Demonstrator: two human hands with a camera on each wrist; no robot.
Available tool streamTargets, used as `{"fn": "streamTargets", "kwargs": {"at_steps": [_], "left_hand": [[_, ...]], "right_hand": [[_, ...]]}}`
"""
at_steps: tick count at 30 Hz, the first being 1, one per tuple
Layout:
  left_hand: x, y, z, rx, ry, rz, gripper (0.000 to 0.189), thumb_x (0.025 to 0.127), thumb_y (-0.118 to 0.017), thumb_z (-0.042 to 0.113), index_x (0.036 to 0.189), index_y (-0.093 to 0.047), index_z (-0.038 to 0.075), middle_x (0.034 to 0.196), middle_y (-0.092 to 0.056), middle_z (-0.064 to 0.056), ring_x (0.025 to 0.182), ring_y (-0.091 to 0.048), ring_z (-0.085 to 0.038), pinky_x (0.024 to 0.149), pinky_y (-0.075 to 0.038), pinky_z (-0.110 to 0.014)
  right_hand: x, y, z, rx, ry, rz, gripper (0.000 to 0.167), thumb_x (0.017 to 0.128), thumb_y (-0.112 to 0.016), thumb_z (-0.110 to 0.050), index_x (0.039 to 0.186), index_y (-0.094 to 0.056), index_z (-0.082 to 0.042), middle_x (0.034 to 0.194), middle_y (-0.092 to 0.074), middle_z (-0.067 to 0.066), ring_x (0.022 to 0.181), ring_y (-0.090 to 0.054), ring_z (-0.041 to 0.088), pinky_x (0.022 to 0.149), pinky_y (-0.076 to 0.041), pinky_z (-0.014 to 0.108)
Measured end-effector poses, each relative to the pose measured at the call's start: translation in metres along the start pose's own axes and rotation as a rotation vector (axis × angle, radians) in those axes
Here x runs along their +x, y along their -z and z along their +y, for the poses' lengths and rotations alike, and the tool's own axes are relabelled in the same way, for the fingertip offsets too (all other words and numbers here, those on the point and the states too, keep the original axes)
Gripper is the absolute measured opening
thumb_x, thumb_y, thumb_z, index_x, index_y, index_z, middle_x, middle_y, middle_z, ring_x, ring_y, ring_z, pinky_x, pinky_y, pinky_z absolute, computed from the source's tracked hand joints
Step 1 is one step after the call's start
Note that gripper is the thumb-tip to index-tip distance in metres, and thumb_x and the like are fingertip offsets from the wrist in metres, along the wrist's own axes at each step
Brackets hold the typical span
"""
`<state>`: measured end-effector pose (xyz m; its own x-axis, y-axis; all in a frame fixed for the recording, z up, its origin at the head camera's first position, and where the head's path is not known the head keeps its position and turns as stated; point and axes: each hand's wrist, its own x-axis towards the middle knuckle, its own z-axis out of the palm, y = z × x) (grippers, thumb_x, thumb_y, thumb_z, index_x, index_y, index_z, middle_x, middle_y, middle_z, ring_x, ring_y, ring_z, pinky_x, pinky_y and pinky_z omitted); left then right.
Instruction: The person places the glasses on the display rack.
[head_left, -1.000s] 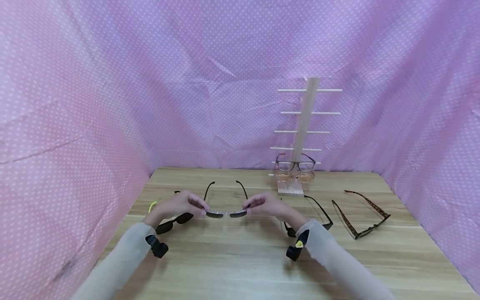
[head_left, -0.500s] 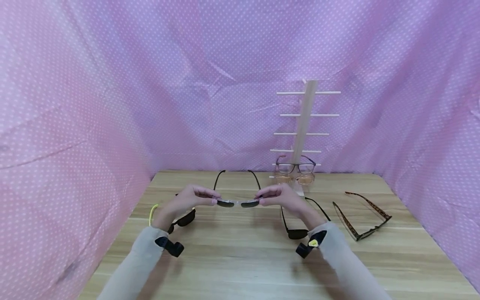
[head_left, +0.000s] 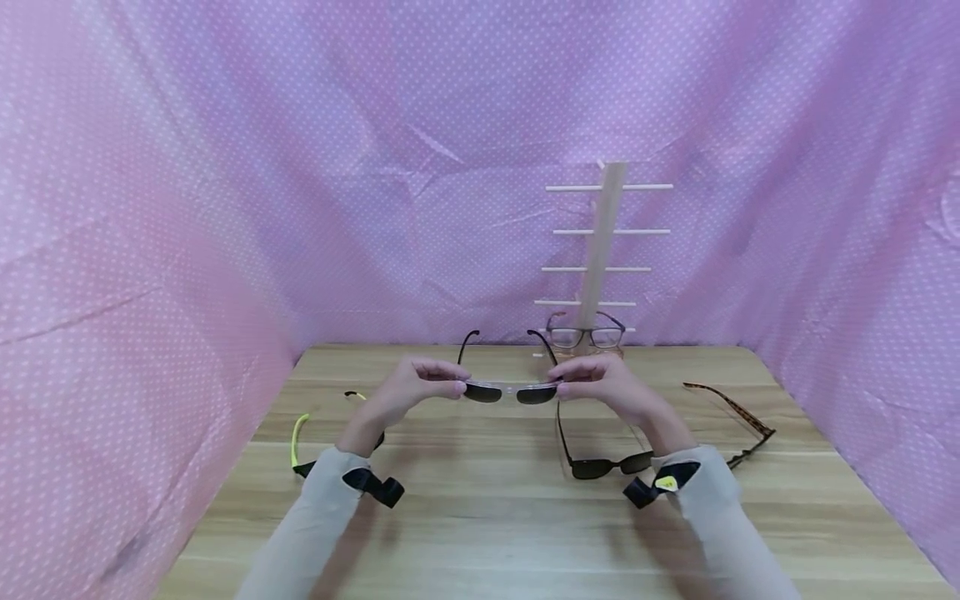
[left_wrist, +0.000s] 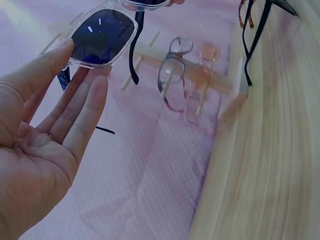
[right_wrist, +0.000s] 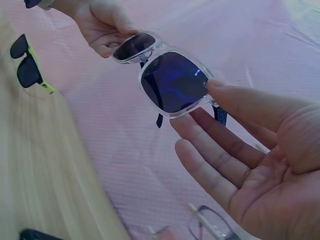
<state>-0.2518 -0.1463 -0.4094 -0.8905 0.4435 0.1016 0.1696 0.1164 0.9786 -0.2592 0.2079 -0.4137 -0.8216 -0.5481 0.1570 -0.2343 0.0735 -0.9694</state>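
Between both hands, above the table, is a pair of sunglasses (head_left: 510, 390) with a clear frame, dark lenses and black temples. The temples are unfolded and point away toward the back. My left hand (head_left: 416, 387) pinches the left end of the frame between thumb and fingers. At the other end my right hand (head_left: 609, 386) pinches the frame the same way. In the right wrist view the thumb lies on the front of the dark lens (right_wrist: 175, 82) near the hinge, with the fingers behind. The left wrist view shows the left thumb at the lens (left_wrist: 104, 37) edge.
A wooden display stand (head_left: 602, 242) with crossbars rises at the back right, holding grey-framed glasses (head_left: 585, 337) low down with a peach-tinted pair beneath. On the wooden table (head_left: 480, 517) lie black sunglasses (head_left: 592, 469), tortoiseshell glasses (head_left: 738, 412) and yellow-and-black sunglasses (head_left: 298, 442), partly hidden by the left arm.
Both hands have carried the clear-framed sunglasses to the right and farther up and back, toward the stand. The grip at both ends stays the same.
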Motion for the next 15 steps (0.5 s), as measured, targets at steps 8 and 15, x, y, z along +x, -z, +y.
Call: {"fn": "streamTargets", "kwargs": {"at_steps": [8,15], "left_hand": [[0.019,-0.021,0.003,-0.058,-0.081,-0.026,0.027,0.085,-0.078,-0.001,0.111,-0.073,-0.009,0.093,-0.078,0.004,0.083,-0.074,-0.011,0.082,-0.063,-0.031],[0.032,-0.037,0.005,-0.061,-0.108,-0.021,0.029,0.085,-0.078,-0.002,0.111,-0.072,-0.011,0.093,-0.079,0.005,0.084,-0.073,-0.009,0.083,-0.062,-0.029]], "right_hand": [[-0.014,0.024,-0.005,-0.016,0.045,-0.005,0.032,0.092,-0.071,0.000,0.121,-0.066,0.012,0.108,-0.078,0.002,0.093,-0.073,0.011,0.083,-0.061,0.028],[-0.024,0.043,-0.011,-0.053,0.053,-0.006,0.029,0.093,-0.068,0.004,0.121,-0.068,0.009,0.103,-0.077,-0.004,0.090,-0.073,0.010,0.083,-0.061,0.027]]}}
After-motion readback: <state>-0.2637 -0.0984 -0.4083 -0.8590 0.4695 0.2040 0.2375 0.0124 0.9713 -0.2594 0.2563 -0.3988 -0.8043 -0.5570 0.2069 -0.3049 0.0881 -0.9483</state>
